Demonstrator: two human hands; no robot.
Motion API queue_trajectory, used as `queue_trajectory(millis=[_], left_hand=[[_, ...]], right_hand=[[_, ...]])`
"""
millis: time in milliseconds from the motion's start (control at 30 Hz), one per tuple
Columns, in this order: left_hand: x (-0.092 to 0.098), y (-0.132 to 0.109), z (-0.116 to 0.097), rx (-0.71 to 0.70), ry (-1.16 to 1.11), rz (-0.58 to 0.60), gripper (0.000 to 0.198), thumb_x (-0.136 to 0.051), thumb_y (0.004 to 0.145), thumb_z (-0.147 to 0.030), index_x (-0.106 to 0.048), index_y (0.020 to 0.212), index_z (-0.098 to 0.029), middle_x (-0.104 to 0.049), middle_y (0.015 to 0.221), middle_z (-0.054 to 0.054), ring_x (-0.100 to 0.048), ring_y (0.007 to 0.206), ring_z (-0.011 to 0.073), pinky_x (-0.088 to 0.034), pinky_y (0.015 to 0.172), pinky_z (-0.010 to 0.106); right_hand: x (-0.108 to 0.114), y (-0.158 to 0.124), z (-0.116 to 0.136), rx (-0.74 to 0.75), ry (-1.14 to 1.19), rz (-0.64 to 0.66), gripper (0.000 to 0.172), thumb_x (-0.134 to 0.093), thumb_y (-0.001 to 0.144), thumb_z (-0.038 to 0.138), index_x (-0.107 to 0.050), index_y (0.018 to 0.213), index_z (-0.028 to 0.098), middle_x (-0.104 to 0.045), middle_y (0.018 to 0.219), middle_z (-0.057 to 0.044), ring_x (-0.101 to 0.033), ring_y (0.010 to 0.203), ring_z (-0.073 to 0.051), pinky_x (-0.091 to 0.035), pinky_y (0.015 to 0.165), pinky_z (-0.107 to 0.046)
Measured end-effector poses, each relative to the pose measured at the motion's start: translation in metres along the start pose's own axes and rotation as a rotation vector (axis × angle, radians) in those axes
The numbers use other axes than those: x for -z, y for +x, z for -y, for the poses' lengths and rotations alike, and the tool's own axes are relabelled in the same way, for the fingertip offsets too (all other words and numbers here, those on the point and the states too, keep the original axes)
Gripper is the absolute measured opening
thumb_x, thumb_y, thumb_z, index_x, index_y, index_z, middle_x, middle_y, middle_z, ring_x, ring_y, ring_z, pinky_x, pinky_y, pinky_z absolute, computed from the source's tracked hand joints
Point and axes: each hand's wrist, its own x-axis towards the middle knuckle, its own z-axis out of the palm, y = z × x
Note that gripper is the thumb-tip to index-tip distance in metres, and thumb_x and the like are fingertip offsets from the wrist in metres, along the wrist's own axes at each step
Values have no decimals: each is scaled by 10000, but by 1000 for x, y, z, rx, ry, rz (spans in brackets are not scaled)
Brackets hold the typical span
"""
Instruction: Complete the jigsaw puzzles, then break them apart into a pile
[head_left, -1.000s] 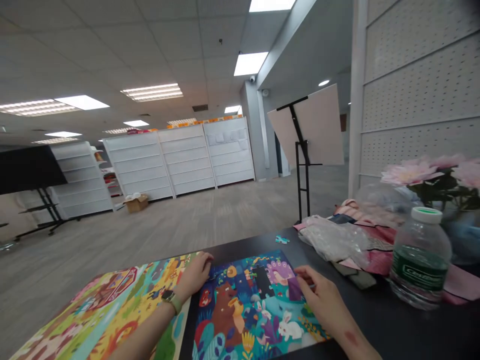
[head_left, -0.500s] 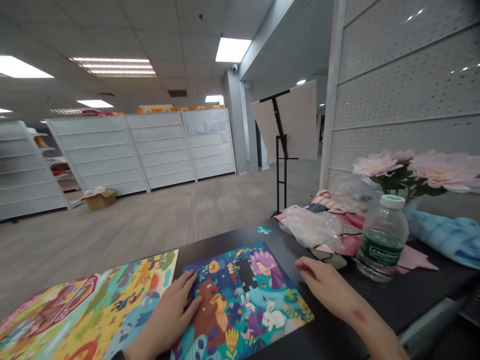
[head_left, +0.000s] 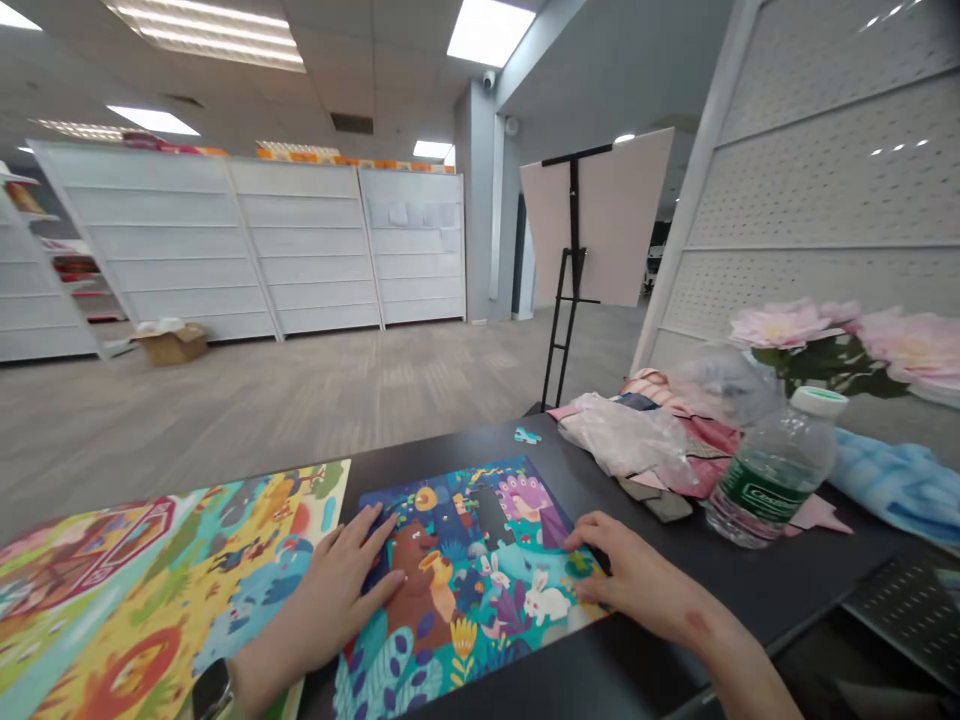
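Observation:
A jigsaw puzzle [head_left: 469, 570] of a forest scene with a brown bear and a white rabbit lies on the black table [head_left: 795, 590], with a dark gap near its top middle. My left hand [head_left: 337, 580] rests flat on the puzzle beside the bear, fingers spread. My right hand [head_left: 634, 580] touches the puzzle's right edge with curled fingertips and holds nothing I can see. A loose teal puzzle piece [head_left: 526, 435] lies on the table beyond the puzzle. A colourful picture board [head_left: 172, 590] lies to the left, under my left wrist.
A plastic water bottle [head_left: 772, 475], crumpled plastic bag [head_left: 622, 437], pink cloth, blue cloth [head_left: 900, 485] and pink flowers [head_left: 780, 325] crowd the table's right side. A black easel [head_left: 570, 230] stands beyond the table edge. White shelving lines the far wall.
The view has swung and tilted. My right hand has moved left and down onto the puzzle's right edge. My left hand has shifted slightly and stays on the puzzle by the bear.

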Motion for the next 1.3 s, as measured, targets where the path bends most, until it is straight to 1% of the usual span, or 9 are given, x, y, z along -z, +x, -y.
queue_trajectory(millis=[433,567,667,800,867,933,1033,1133,1300], left_hand=[[-2,-1,0,16,-54,0,665,-406,968,-639,-424,1508,-250,-347,1594,119,-350,1449,341,-292,1164,533],[3,0,-4,27,-51,35,662,-412,969,-625,-414,1515,-249,-327,1603,119,-333,1458,340,-293,1166,534],[7,1,-7,48,-53,54,657,-431,965,-602,-422,1513,-239,-334,1598,123,-316,1466,345,-292,1169,538],[10,3,-11,59,-56,87,661,-439,960,-576,-419,1515,-219,-311,1604,132,-293,1479,335,-275,1178,541],[11,3,-10,57,-54,94,671,-425,960,-579,-413,1519,-208,-292,1609,137,-281,1484,331,-268,1180,545],[10,2,-9,48,-59,87,676,-406,961,-588,-411,1520,-208,-283,1612,136,-269,1488,329,-265,1180,545],[10,1,-7,28,-78,83,686,-384,958,-613,-411,1521,-222,-282,1613,135,-262,1491,329,-261,1182,541],[13,1,-7,27,-101,84,688,-394,951,-599,-417,1517,-208,-285,1610,149,-254,1492,332,-251,1180,547],[21,-1,-12,32,-153,65,693,-421,931,-567,-425,1512,-190,-299,1606,156,-235,1498,338,-229,1181,548]], right_hand=[[-8,-4,-8,57,-1,-80,347,-684,666,219,-707,1009,264,-646,1157,-53,-585,1097,-274,-439,995,-362],[-5,2,-11,96,-12,-127,342,-633,790,308,-673,1127,267,-658,1159,-57,-615,1073,-255,-468,964,-359],[5,37,-8,147,-65,-263,390,-528,902,346,-603,1267,230,-610,1283,-87,-594,1159,-244,-458,1012,-375],[19,116,-4,122,-143,-370,398,-493,954,250,-562,1334,156,-488,1455,-149,-415,1381,-262,-340,1144,-434],[19,146,-6,87,-164,-369,339,-553,963,278,-597,1284,177,-506,1442,-133,-446,1354,-282,-354,1130,-502],[14,160,-9,59,-175,-373,334,-608,957,337,-604,1255,187,-553,1384,-105,-534,1256,-278,-432,1058,-530],[6,158,-15,27,-178,-393,340,-620,955,372,-603,1234,178,-609,1282,-87,-614,1117,-243,-521,951,-481],[6,141,-22,-9,-173,-416,315,-615,959,379,-617,1191,166,-641,1200,-74,-643,1034,-217,-546,895,-441],[9,108,-28,-10,-152,-480,182,-672,864,353,-676,902,176,-700,939,-43,-653,955,-225,-496,899,-391]])
